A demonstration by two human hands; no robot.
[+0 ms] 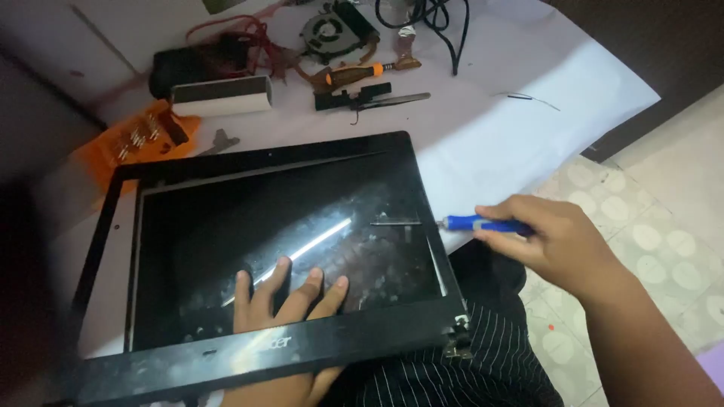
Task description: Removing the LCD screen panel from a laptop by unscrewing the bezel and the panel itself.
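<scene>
A black laptop screen panel point(188, 226) with its bezel partly loosened rests on a white table point(498, 128) and on my lap. My left hand point(286, 301) comes up from under the bottom bezel, fingers spread flat on the dark glass. My right hand point(554, 241) is shut on a blue-handled screwdriver point(471, 224). Its metal tip points left at the screen's right edge, about halfway up the frame.
At the back of the table lie a cooling fan point(328, 30), an orange-handled screwdriver point(358, 73), black tweezers point(373, 98), a white and black box point(220, 96), an orange tray with small parts point(136, 139) and black cables point(437, 22). Tiled floor point(664, 226) shows at right.
</scene>
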